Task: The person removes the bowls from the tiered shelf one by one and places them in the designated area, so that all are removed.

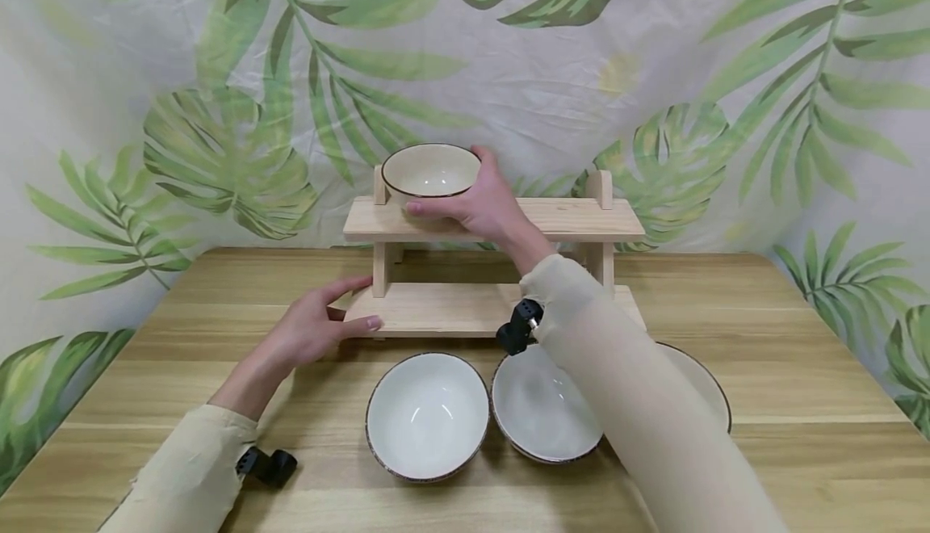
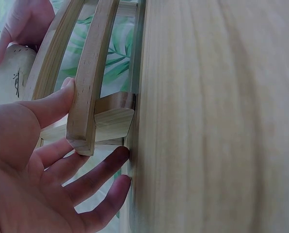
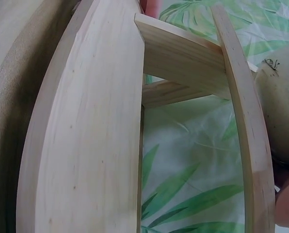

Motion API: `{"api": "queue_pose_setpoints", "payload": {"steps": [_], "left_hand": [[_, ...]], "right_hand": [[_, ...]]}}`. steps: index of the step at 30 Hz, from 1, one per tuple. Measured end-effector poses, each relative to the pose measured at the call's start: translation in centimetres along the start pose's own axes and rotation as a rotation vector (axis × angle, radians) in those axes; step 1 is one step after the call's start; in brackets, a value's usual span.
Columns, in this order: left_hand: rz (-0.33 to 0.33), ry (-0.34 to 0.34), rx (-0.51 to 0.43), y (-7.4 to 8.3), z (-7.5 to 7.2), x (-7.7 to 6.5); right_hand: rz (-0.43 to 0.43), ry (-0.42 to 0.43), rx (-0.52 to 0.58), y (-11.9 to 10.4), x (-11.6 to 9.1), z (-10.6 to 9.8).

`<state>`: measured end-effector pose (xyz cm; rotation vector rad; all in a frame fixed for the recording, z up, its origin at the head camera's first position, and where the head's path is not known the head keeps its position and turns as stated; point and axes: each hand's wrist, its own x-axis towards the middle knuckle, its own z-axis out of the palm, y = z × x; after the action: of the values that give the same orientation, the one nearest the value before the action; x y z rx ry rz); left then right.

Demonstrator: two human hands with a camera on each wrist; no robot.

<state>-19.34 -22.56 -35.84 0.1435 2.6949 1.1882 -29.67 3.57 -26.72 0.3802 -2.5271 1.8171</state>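
Note:
My right hand (image 1: 490, 202) grips a cream bowl (image 1: 430, 171) with a dark rim, thumb at the front and fingers round its right side. The bowl is upright at the left end of the upper board of a two-tier wooden shelf (image 1: 581, 220); whether it touches the board I cannot tell. In the left wrist view, the bowl's outer wall (image 2: 13, 77) shows a dark drawing. My left hand (image 1: 316, 327) holds the left end of the lower board (image 2: 88, 82), its thumb on one side and fingers on the other.
In front of the shelf stand a white bowl (image 1: 427, 417) and, beside it, a second bowl (image 1: 545, 408). A third bowl (image 1: 701, 384) is partly hidden behind my right sleeve. All rest on a wooden table (image 1: 799, 371), before a leaf-patterned cloth (image 1: 545, 89).

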Motion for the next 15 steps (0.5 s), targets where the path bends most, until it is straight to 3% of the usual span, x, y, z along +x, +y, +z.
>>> {"api": "queue_pose_setpoints", "payload": {"steps": [15], "left_hand": [[0.006, 0.003, -0.022, 0.15, -0.03, -0.18]], "right_hand": [[0.052, 0.057, -0.085, -0.18, -0.09, 0.63]]}}
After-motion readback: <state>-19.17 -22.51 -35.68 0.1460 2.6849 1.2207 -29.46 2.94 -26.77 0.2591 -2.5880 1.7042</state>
